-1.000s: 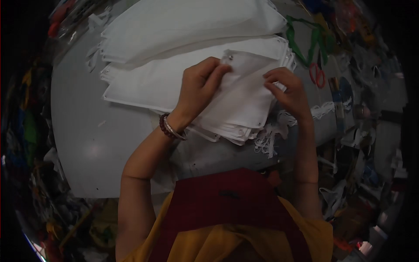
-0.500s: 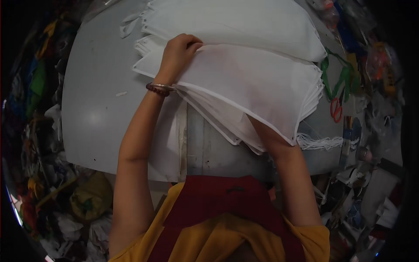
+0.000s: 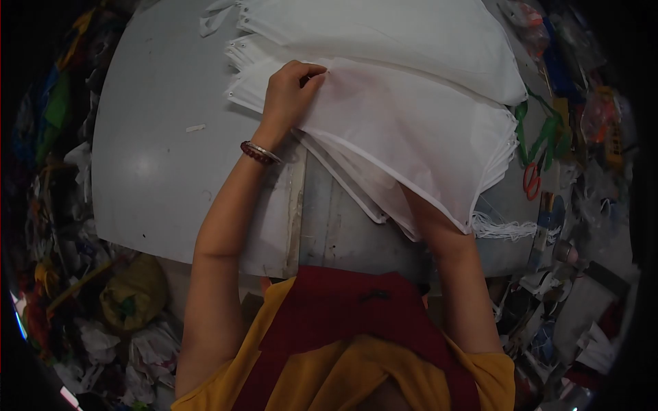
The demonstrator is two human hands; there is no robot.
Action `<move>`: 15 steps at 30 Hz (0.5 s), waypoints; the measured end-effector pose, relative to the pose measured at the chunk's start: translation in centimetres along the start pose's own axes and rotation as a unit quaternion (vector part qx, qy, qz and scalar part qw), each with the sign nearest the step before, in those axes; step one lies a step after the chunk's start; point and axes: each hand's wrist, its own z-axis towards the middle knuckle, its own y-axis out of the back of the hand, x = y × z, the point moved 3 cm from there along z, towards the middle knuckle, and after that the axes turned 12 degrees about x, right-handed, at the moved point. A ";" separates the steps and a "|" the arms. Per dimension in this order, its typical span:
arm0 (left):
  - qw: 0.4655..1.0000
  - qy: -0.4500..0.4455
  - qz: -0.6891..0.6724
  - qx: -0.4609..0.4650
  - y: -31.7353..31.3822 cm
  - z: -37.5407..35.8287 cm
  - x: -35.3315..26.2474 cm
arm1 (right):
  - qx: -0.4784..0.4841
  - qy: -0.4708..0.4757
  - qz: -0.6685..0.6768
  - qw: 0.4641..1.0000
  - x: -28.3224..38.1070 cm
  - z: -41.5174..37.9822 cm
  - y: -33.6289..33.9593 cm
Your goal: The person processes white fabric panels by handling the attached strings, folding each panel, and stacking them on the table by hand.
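Observation:
My left hand (image 3: 295, 92), with bracelets on its wrist, pinches the upper left corner of a thin white fabric sheet (image 3: 459, 130) between thumb and fingers. The sheet is see-through, with stitched hems and small eyelets at its corners. It lies on top of a fanned stack of similar sheets. My right forearm (image 3: 442, 229) reaches in under this top sheet from the near side. The right hand is covered by the cloth and shows only as a faint dark shadow, so its fingers cannot be made out.
Another pile of white sheets (image 3: 391, 34) lies at the far side of the grey table (image 3: 157, 157). Right of the stack are red-handled scissors (image 3: 531, 181), green ribbon (image 3: 548, 140) and a bundle of white strings (image 3: 507, 227). Clutter surrounds the table.
My left hand now holds the top sheet's left corner, which has been drawn inward to the right, uncovering the sheet ends below. The view has shifted slightly; my right arm stays under the cloth.

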 end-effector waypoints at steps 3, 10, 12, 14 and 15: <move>1.000 0.000 -0.007 -0.007 0.0 0.2 0.0 | 0.025 0.004 -0.051 0.998 -0.4 -0.2 -0.3; 0.997 -0.032 0.066 0.012 0.3 0.5 -1.0 | 0.019 0.002 -0.074 0.997 0.2 -0.1 -0.2; 0.995 -0.047 0.092 0.020 0.4 0.5 -1.2 | 0.029 -0.010 -0.071 0.997 0.3 0.0 -0.1; 0.971 -0.123 0.203 0.023 0.4 0.7 -1.8 | 0.026 -0.008 -0.068 0.997 0.2 0.0 -0.2; 0.971 -0.123 0.203 0.024 0.5 0.7 -1.9 | 0.022 -0.005 -0.066 0.998 0.1 -0.1 -0.2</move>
